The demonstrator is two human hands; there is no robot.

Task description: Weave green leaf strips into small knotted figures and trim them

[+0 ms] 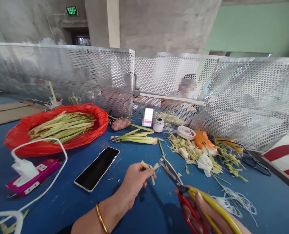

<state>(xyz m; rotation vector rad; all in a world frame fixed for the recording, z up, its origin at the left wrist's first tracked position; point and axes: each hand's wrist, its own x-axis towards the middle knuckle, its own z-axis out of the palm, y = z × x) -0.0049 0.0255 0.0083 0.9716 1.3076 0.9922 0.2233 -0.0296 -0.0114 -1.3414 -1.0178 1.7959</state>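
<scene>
My left hand [134, 178] pinches a short piece of pale green plant stalk [146, 166] between thumb and fingers, above the blue table. A gold bangle [101, 217] circles that wrist. In my right hand [198, 208] is a pair of scissors [180, 188] with one red and one yellow handle. Their blades are spread apart and point toward the stalk, just to its right. Beyond my hands lies a small bunch of green stalks [137, 138]. Trimmed husk scraps [187, 149] are heaped behind the scissors.
A red plastic bag [99, 118] full of stalks stands at left, near a purple power strip [45, 175] with a white charger and cable. A black-screened phone [98, 169] lies beside my left forearm. White string [242, 201] is at right. Behind a perforated metal divider [166, 71] sit people.
</scene>
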